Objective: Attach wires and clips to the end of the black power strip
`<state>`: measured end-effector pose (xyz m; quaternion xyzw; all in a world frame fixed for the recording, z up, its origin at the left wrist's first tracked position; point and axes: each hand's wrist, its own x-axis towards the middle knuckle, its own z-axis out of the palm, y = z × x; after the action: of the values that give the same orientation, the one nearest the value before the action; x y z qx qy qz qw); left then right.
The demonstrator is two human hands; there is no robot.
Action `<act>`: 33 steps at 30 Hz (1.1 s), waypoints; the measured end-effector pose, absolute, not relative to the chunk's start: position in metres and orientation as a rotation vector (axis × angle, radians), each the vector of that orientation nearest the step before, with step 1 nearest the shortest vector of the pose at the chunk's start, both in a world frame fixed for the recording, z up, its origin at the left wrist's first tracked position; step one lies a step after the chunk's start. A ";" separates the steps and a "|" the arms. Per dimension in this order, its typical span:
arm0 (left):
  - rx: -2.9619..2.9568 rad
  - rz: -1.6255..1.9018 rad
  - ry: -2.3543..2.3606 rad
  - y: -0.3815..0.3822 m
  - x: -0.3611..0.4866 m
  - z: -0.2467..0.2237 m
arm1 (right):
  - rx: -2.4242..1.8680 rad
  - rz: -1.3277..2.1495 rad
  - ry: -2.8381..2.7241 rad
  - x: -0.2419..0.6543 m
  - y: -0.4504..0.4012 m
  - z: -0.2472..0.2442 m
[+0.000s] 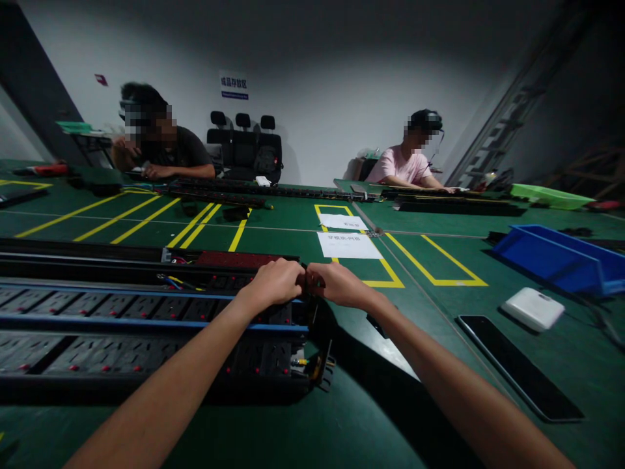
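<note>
Both my hands meet at the right end of a long black power strip, the far one in a row lying on the table. My left hand (276, 281) is closed over that end, fingers curled down. My right hand (336, 283) pinches a small dark end piece right beside it; the fingers hide most of it. Closer to me lie a power strip with blue edges (146, 306) and a black power strip (170, 355), both with red-dotted sockets. A loose end bracket (325, 371) stands off the nearest strip's end. Loose wires (178, 283) show left of my hands.
To the right are a phone (520, 366), a white box (533, 309) and a blue bin (551, 257). Paper sheets (349, 246) lie ahead on the green table (278, 241). Two people (188, 153) work across it, near more black strips (454, 203) and a green tray (551, 195).
</note>
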<state>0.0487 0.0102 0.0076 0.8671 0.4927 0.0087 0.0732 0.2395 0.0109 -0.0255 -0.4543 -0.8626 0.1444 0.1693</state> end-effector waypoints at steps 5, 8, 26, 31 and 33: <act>2.603 -0.002 1.542 0.012 0.051 0.008 | -1.312 0.444 -2.430 0.238 0.010 -0.027; 2.588 -0.018 1.553 0.013 0.052 0.008 | -1.316 0.469 -2.407 0.238 0.011 -0.029; 2.552 -0.109 1.567 0.013 0.052 0.010 | -1.271 0.504 -2.336 0.242 0.014 -0.031; 2.562 -0.060 1.525 0.014 0.049 0.008 | -1.301 0.372 -2.211 0.255 0.019 -0.019; 2.547 -0.040 1.517 0.015 0.047 0.007 | -1.319 0.338 -2.204 0.258 0.019 -0.015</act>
<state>0.0475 0.0150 0.0074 0.8558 0.5095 -0.0134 0.0882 0.2584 0.0189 -0.0150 -0.4901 -0.8186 0.1255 0.2720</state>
